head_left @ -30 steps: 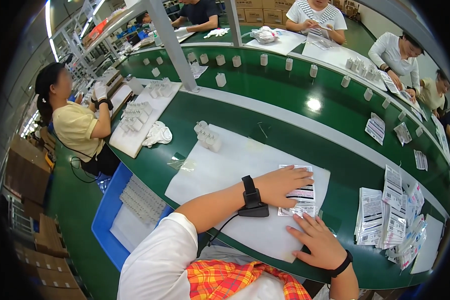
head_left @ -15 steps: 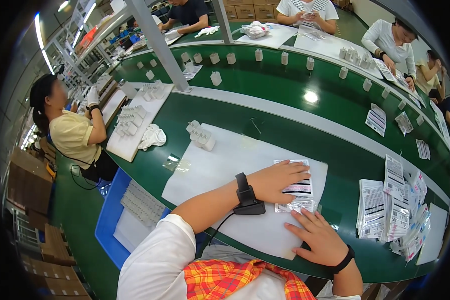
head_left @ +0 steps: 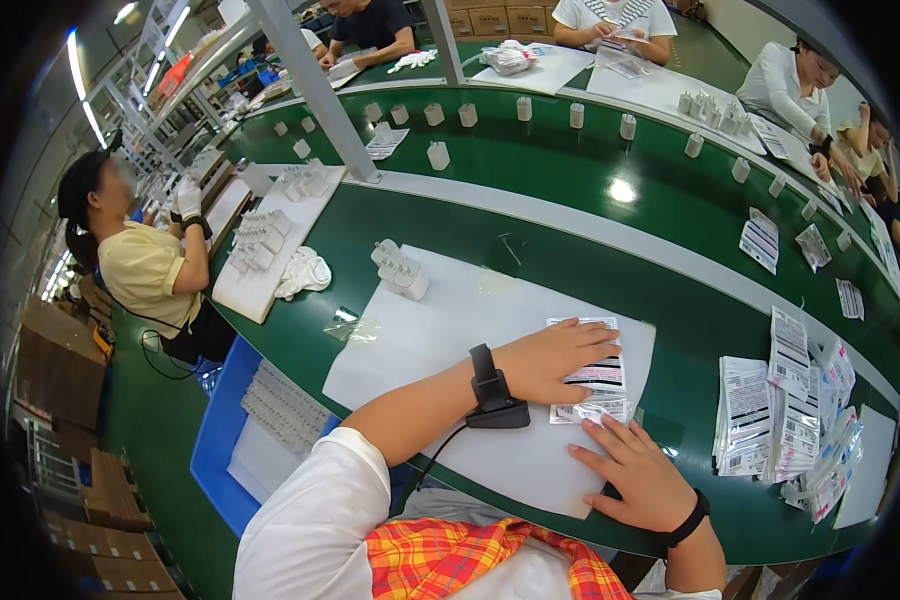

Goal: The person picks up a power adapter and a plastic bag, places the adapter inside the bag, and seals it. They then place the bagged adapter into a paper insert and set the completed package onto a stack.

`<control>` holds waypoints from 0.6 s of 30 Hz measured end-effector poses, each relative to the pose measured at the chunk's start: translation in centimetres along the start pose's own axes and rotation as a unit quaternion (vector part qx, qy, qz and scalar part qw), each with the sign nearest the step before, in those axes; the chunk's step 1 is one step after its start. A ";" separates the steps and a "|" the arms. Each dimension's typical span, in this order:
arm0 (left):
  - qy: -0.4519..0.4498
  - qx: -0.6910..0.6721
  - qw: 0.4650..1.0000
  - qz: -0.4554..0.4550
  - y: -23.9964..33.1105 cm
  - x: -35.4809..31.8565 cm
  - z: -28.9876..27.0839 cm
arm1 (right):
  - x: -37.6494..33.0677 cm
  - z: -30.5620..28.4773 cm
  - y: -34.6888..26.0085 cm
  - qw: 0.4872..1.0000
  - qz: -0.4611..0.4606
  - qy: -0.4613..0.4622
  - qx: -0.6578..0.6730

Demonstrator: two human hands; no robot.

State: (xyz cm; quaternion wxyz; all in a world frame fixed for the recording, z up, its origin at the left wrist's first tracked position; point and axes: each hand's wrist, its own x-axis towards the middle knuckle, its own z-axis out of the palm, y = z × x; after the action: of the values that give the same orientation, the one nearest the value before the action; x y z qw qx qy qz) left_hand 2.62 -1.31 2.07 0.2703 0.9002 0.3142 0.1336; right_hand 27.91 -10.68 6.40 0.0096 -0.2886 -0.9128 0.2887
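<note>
Seen from my remote station: one left hand (head_left: 555, 362), palm down, fingers spread, lying across a printed packet (head_left: 600, 378); one right hand (head_left: 640, 480), palm down, fingers also spread, its fingertips at the packet's near edge. Whether the packet is one piece or two overlapping, I cannot tell, as the left hand covers part of it. Location of packet: right-hand part of a white sheet (head_left: 460, 320), itself on a green table (head_left: 410, 215). Wrist items: black strap with boxy module and cable (head_left: 497, 395), left; black band (head_left: 690, 520), right. At the sheet's far left corner I list a cluster of white plug-like blocks (head_left: 400, 272). To the right, well apart from the sheet: a pile of printed packets (head_left: 745, 415), some glossy. To the left: crumpled white gloves (head_left: 305, 273) beside a board of more blocks (head_left: 260, 240); below, a blue bin (head_left: 210, 445) holding a pale ridged tray (head_left: 282, 400).
</note>
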 end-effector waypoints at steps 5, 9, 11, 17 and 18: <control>0.002 0.002 1.000 0.002 -0.1 0.1 0.1 | 0.0 0.1 0.1 1.000 0.001 0.000 -0.002; 0.004 0.002 1.000 0.007 -0.2 0.2 0.1 | 0.0 0.0 0.1 1.000 0.002 0.000 -0.002; 0.004 0.002 1.000 0.009 -0.2 0.2 0.0 | 0.0 0.0 0.0 1.000 0.003 0.000 -0.003; 0.006 0.004 1.000 0.007 -0.1 0.1 0.2 | -0.1 0.0 0.0 1.000 0.003 -0.001 -0.001; 0.006 0.004 1.000 0.007 -0.1 0.2 0.2 | -0.1 0.0 0.1 1.000 0.003 0.000 0.000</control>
State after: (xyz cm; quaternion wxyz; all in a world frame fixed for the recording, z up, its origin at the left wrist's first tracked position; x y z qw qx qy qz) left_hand 2.76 -1.20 1.88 0.2641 0.9028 0.3095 0.1395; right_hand 27.99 -10.68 6.37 0.0085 -0.2910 -0.9122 0.2883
